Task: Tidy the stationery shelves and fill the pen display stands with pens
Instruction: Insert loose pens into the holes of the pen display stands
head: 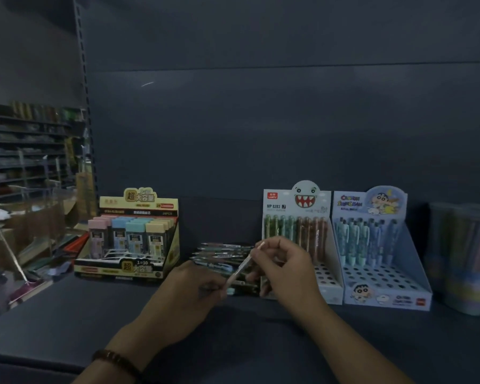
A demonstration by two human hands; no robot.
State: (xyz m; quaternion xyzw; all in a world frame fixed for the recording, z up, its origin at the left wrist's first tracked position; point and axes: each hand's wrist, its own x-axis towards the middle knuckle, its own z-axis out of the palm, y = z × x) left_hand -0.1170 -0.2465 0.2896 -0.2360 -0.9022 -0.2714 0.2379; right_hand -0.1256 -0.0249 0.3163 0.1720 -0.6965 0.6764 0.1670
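My right hand (pixel 284 266) pinches the upper part of a slim pale pen (pixel 243 268), which slants down to the left. My left hand (pixel 190 293) holds the pen's lower end between its curled fingers. Behind both hands lies a pile of loose pens (pixel 223 253) on the dark shelf. Just right of my right hand stands a white pen display stand (pixel 326 273) with a shark face, its back rows filled and its front holes bare. Further right is a blue cartoon display stand (pixel 385 284), likewise filled only at the back.
A yellow display box of pencil-lead cases (pixel 130 239) stands on the shelf (pixel 67 314) to the left. Clear tubs of pens (pixel 466 259) sit at the far right. Cardboard boxes and other shelving show in the dim aisle at left.
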